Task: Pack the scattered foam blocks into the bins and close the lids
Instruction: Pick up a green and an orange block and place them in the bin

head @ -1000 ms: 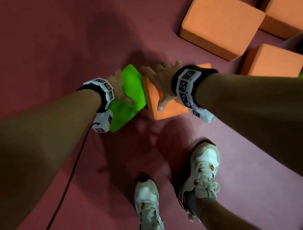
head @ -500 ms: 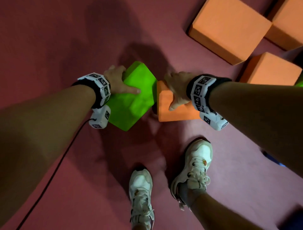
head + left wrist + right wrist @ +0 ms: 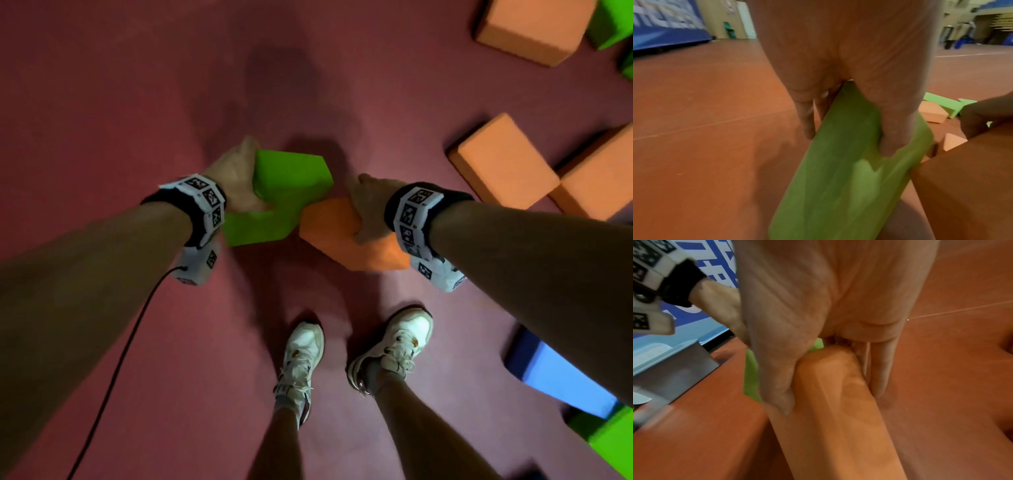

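Blocks now lifted off the floor (image 3: 102, 102): left hand (image 3: 236, 181) grips green block (image 3: 284, 198), right hand (image 3: 368, 209) grips orange block (image 3: 346, 240); bins next.

Four orange foam blocks (image 3: 352, 236) show in the head view: one at centre, three toward the upper right. Three green foam blocks (image 3: 284, 195) show, at centre, top right and bottom right. One blue foam block (image 3: 555, 373) lies at lower right, and two white shoes (image 3: 301, 356) at bottom centre.
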